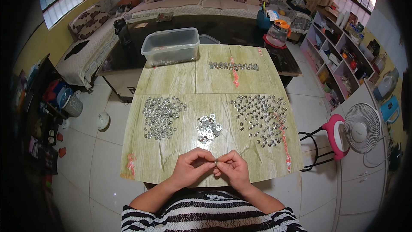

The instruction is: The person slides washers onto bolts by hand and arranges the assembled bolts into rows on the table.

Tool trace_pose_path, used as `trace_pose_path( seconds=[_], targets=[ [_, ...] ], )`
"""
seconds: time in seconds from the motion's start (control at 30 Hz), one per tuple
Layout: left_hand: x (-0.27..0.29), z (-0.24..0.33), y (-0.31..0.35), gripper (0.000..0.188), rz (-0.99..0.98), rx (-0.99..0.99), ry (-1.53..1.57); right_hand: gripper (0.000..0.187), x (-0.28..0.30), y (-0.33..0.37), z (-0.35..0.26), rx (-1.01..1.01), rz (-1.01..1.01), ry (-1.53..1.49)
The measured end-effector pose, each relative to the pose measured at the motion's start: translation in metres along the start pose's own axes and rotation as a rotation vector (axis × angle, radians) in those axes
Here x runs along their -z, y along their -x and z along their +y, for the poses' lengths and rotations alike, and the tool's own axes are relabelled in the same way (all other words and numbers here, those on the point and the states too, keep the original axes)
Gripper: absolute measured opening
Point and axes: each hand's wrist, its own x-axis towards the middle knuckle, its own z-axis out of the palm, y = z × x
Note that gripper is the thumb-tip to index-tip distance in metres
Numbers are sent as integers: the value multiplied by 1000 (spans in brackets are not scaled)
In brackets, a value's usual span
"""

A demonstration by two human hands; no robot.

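Note:
Near the table's front edge my left hand (193,167) and my right hand (233,169) meet, fingertips pinched together on one small metal fastener (216,162). The fingers cover most of it, so its exact kind is hidden. Just beyond my hands lies a heap of flat round washers (209,127). To the left are many small silver rings that look like nuts (162,116), spread in a loose patch. On the right stand many short bolts (262,118), most with their shanks up. Farther back, more small metal fasteners (234,66) are lined up in rows.
A clear plastic tub (171,47) sits at the table's far left corner. Behind it is a dark glossy table (223,25) with a jug (279,32) on it. A white fan (362,128) on a pink stool (337,137) stands at the right.

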Motion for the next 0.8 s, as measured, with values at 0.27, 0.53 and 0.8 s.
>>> trace_pose_path(
  seconds=[0.27,0.53,0.8],
  targets=[
    [-2,10,-4,16,17,119,-56,10,-1,-4,-3,8,-47,-60],
    [7,9,-8,18,23,151,191,15,-5,-8,-8,115,-33,94],
    [4,3,-9,17,29,67,222,14,-3,-11,-5,244,46,391]
  ],
)
